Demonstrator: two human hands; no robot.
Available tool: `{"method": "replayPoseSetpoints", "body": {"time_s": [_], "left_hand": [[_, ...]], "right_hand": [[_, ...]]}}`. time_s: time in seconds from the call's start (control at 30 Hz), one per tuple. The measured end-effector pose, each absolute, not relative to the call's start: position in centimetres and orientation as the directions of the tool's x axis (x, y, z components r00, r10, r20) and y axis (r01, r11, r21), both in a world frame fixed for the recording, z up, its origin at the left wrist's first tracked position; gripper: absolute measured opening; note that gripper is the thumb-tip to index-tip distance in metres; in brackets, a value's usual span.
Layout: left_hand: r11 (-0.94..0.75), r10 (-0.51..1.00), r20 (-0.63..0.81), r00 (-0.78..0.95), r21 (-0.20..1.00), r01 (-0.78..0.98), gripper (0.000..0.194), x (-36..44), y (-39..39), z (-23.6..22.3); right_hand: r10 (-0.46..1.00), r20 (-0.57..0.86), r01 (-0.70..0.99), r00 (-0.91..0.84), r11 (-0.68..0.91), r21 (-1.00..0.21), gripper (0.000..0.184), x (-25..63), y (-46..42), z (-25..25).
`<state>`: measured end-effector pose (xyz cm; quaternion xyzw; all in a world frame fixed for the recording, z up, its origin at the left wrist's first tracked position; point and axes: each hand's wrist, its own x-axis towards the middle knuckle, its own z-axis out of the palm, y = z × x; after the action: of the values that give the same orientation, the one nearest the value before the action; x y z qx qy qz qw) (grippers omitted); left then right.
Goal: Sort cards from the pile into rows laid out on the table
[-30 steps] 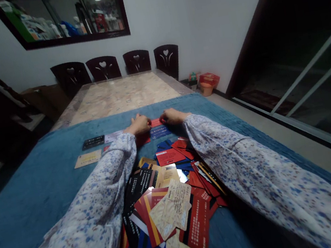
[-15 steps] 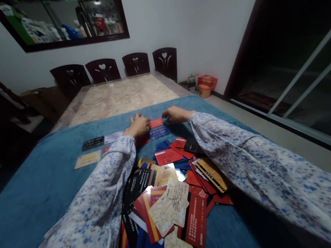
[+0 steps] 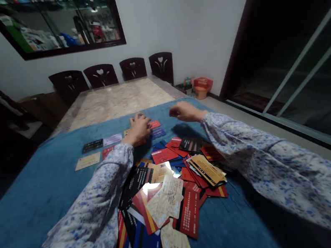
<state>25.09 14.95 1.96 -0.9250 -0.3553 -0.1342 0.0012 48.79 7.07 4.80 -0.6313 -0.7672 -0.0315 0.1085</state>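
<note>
My left hand (image 3: 138, 129) rests over the laid-out cards with its fingers bent and apart, close to a red card (image 3: 154, 124) and a blue card (image 3: 158, 133). Above the cloth to the right, my right hand (image 3: 187, 111) hovers with loosely curled fingers and nothing visible in them. Left of my hands lie a black card (image 3: 92, 146), a silvery card (image 3: 112, 139), a cream card (image 3: 88, 161) and a red card (image 3: 107, 152). Between my forearms spreads a loose pile of cards, including a yellow card (image 3: 206, 169) and a patterned beige card (image 3: 166, 201).
A blue cloth (image 3: 52, 189) covers the near part of the marble-patterned table (image 3: 117, 100). Dark chairs (image 3: 100, 75) stand along its far end. On the floor at the right sits an orange bucket (image 3: 200, 92), near a dark doorway.
My right hand has lifted and moved right, away from the red card. My left hand stays near the laid-out cards. The view has shifted slightly.
</note>
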Motion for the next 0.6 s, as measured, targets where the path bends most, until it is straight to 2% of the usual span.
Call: {"method": "replayPoseSetpoints", "body": {"time_s": [0.23,0.4,0.6], "left_hand": [[-0.765,0.632,0.290,0.719,0.084,0.639,0.032,25.5,12.1,2.4],[-0.800,0.588,0.290,0.755,0.069,0.596,0.033,26.0,9.6,2.5],[-0.861,0.504,0.298,0.811,0.091,0.501,0.032,26.8,6.8,2.2]], "right_hand": [[0.947,0.270,0.980,-0.177,0.195,-0.043,0.026,48.6,3.6,4.1],[0.946,0.253,0.977,-0.203,0.214,-0.013,0.027,48.5,1.0,3.3],[0.954,0.247,0.983,-0.169,0.183,-0.035,0.024,49.0,-1.5,2.2]]}}
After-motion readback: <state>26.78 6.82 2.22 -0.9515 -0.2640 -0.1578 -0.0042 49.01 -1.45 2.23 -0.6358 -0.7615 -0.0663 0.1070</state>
